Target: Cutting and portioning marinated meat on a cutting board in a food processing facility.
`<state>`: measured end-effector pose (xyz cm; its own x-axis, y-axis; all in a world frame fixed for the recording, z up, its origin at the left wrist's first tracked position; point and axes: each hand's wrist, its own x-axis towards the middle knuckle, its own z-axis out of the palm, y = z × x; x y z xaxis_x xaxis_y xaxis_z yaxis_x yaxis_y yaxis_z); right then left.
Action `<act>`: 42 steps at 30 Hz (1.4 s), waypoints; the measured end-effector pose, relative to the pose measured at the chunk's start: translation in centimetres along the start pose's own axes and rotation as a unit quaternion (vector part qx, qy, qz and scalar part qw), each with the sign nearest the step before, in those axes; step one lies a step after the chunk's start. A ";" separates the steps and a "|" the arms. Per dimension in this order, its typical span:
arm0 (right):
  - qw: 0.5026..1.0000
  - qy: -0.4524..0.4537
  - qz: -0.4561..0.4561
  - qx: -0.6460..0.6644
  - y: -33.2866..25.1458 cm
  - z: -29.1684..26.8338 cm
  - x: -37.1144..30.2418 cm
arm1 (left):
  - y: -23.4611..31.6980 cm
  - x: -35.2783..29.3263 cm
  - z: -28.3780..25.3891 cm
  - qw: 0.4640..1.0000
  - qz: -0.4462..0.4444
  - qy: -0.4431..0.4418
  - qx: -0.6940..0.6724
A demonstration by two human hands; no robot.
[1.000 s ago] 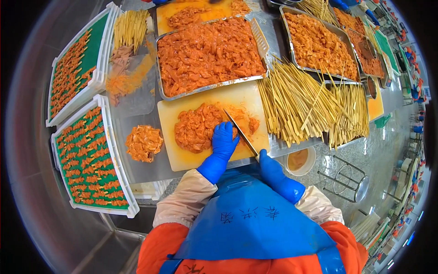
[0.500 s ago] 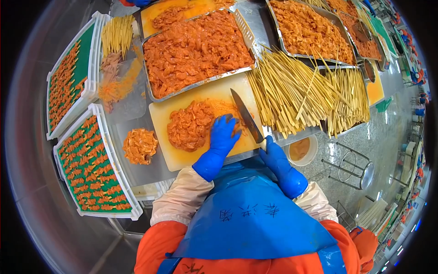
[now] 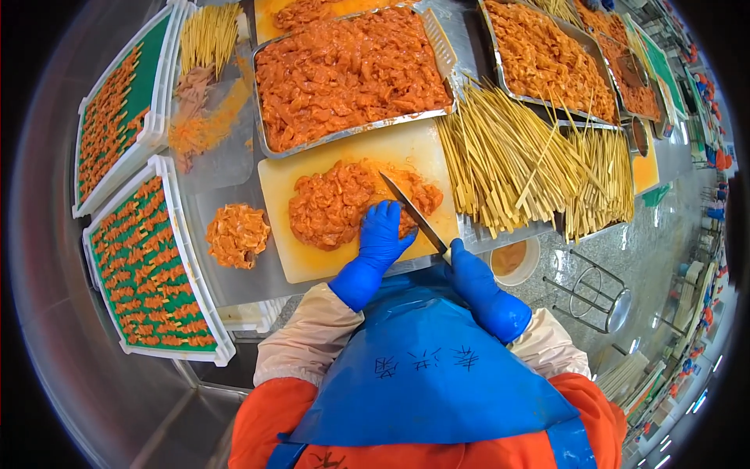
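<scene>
Knife over edge of cutting board

The gloves look, from where I stand, smooth and rubbery, the apron slick plastic, the knife blade dull metal, the meat wet and glossy on a smooth plastic-looking board, the tray shiny metal, the skewers matt wood, and the floor glossy.

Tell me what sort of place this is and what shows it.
Probably a food-processing workroom, judging by a rectangular metal tray heaped with orange-red cut meat, a fanned pile of yellowish wooden skewers, and a green-lined white rectangular plastic tray holding rows of skewered meat pieces.
</scene>
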<state>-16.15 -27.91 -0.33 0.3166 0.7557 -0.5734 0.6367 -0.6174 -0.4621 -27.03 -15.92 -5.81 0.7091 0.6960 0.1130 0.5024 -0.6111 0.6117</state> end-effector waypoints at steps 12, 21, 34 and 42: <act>0.997 0.057 -0.042 0.014 0.7 1.3 -0.3 | -1.2 0.7 0.7 0.998 -0.057 0.007 0.038; 0.992 0.070 -0.027 0.101 0.5 -0.1 0.7 | -0.9 -0.5 -1.1 0.999 -0.036 0.025 0.009; 0.989 0.089 -0.032 0.115 1.0 -0.3 -0.1 | -0.9 -0.2 -2.6 0.983 -0.156 -0.076 -0.058; 0.977 0.032 0.017 0.210 1.5 0.4 0.5 | -2.0 2.8 -0.6 0.952 -0.120 -0.127 -0.252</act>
<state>-15.33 -28.54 -1.56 0.3836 0.7369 -0.5566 0.2840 -0.6677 -0.6882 -26.33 -12.50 -6.22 0.7329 0.6399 -0.2310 0.4096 -0.1439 0.9009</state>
